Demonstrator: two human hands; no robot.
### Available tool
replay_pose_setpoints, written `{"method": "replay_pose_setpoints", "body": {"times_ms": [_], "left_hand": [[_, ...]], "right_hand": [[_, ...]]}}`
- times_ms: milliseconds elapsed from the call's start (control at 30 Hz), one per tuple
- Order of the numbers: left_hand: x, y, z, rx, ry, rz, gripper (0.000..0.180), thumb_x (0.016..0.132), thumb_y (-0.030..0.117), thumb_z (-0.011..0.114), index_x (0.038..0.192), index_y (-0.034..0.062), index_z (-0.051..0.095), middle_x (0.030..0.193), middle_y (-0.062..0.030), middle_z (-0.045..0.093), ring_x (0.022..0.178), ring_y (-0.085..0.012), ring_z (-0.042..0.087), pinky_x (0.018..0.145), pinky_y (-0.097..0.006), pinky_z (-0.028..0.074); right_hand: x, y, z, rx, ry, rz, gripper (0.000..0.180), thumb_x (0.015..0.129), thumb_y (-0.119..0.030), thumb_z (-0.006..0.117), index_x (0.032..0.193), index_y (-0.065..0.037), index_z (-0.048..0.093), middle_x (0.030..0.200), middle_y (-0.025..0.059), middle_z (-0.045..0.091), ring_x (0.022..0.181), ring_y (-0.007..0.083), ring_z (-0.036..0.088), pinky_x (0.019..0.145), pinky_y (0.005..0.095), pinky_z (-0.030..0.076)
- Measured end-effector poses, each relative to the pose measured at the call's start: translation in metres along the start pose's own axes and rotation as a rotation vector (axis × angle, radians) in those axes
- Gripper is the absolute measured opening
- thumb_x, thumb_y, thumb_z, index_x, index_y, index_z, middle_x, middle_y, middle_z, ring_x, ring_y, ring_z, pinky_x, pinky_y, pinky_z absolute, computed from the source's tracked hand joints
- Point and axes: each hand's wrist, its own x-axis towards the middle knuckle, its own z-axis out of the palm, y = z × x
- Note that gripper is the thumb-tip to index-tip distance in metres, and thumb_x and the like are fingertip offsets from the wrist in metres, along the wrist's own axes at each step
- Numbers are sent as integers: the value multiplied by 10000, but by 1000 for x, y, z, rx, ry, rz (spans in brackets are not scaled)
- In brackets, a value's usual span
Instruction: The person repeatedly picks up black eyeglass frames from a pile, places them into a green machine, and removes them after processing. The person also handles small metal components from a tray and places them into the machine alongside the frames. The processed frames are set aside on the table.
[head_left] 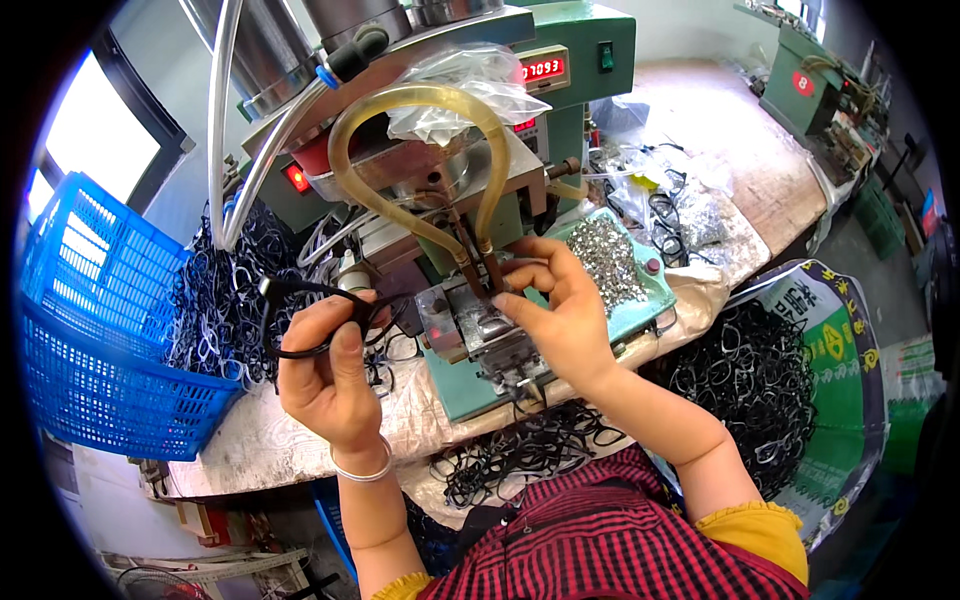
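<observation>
My left hand (335, 375) is closed around a black eyeglass frame (272, 318), held up left of the machine's metal fixture (484, 326). One temple of the frame reaches toward the fixture. My right hand (562, 312) is at the fixture, thumb and fingertips pinched beside the narrow brown press tips (482, 268). Whatever lies between those fingertips is too small to make out. A looped yellowish hose (345, 120) runs down to the tips. Right of the fixture, a pale green tray (655, 298) holds many small shiny metal parts (605, 262).
A blue basket (110, 370) heaped with black frames (235, 300) stands at the left. Loose black frames (525, 450) lie along the table's front edge. A green and white sack (845, 370) of black frames (745, 385) is at the right. Green control boxes with red displays (543, 69) stand behind.
</observation>
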Motion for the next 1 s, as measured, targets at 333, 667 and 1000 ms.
{"method": "replay_pose_setpoints", "body": {"times_ms": [333, 667, 1000], "left_hand": [[-25, 11, 5, 32, -62, 144, 192, 1031, 163, 526, 1077, -22, 545, 1047, -240, 646, 903, -268, 634, 701, -362, 598], [-10, 21, 5, 11, 64, 45, 207, 1027, 138, 563, 1152, -25, 596, 1063, -198, 666, 895, -251, 652, 718, -341, 582], [-3, -8, 9, -65, 77, 42, 165, 979, 52, 617, 1076, -81, 600, 1002, -209, 677, 874, -258, 700, 754, -372, 632]], "right_hand": [[0, 5, -4, -39, -2, 11, 481, 839, -4, 681, 1282, 33, 497, 884, 43, 680, 891, 104, 611, 887, 271, 449], [0, 13, -3, 37, -43, 21, 537, 845, 21, 683, 1326, 43, 446, 936, 60, 671, 926, 115, 613, 903, 266, 456], [-7, 3, 7, 110, 56, 99, 503, 871, 66, 649, 1332, 37, 451, 995, 85, 699, 1022, 132, 620, 968, 277, 435]]}}
